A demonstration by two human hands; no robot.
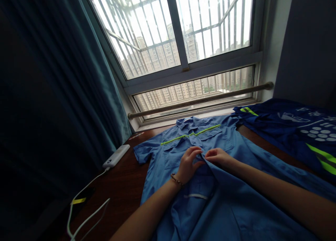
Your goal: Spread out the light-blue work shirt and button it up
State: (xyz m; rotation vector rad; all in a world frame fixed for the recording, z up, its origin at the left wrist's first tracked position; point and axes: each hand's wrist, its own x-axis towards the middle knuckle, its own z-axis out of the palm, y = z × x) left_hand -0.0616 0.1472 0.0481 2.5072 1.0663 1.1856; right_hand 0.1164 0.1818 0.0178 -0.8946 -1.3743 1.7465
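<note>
A light blue short-sleeved work shirt (173, 157) lies spread on a dark wooden table, its collar toward the window. A yellow-green stripe crosses its chest above two flap pockets. My left hand (187, 164), with a braided bracelet at the wrist, pinches the shirt's front edge near the middle. Close beside it, my right hand (219, 156) grips the same front opening with its fingertips. The cloth is lifted between both hands, and the fold below shows the inside with a white strip. Whether a button sits between the fingers is too small to tell.
A dark blue garment (283, 129) with yellow-green stripes and white print lies at the right. On the left, a white power bank (117, 156) has a white cable (88, 185) attached. Behind are a barred window, a rail (202, 101) and a blue curtain (78, 66).
</note>
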